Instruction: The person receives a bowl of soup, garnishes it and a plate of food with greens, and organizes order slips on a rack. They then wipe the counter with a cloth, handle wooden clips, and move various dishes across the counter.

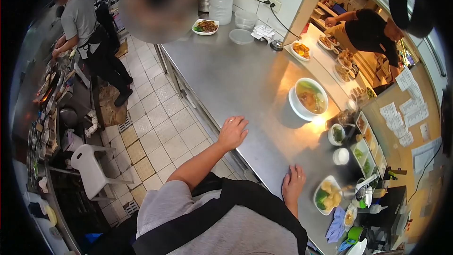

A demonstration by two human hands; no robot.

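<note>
My left hand (231, 132) rests on the near edge of the steel counter (212, 73), fingers stretched out and holding nothing. Farther along that edge, my right hand (294, 181) lies with its fingers extended over the metal, also without anything in it. Closest to the right hand is a white dish (330, 211) of pale yellow and green food (327, 194). Beyond both hands stands a large white bowl (293, 101) with broth, greens and a browned piece of food. Two small white bowls, one holding chopped greens (337, 134), sit to its right.
A pass-through shelf (309, 35) carries several plates of food; a person in black (373, 30) stands behind it. Condiment trays (361, 153) and a purple cloth (335, 225) are at right. A white stool (94, 170) and co-workers (87, 21) are at left, another person at the counter's far end.
</note>
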